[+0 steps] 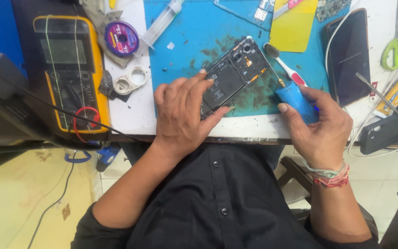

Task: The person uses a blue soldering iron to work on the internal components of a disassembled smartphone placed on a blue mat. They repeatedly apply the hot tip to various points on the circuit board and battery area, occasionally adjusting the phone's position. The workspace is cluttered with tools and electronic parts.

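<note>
Opened black smartphone with its back cover off (230, 76) lies tilted at frame centre on the stained blue work mat (190, 32), camera end toward the upper right. Your left hand (180, 110) lies flat over its lower end, fingers (207, 78) spread along the edge, thumb against the near side. Keep that pressure even so the body cannot pivot.

Your right hand (321, 127), centre right, has its fingers wrapped round the blue-handled precision screwdriver (295, 99); its metal tip points at the phone's right edge. Hold the shaft square to the screw head and press before turning, I judge, or the bit slips.

White toothbrush (284, 62) lies just beside the tip. Yellow digital multimeter (70, 69) sits upper left on the bench (130, 110).
</note>
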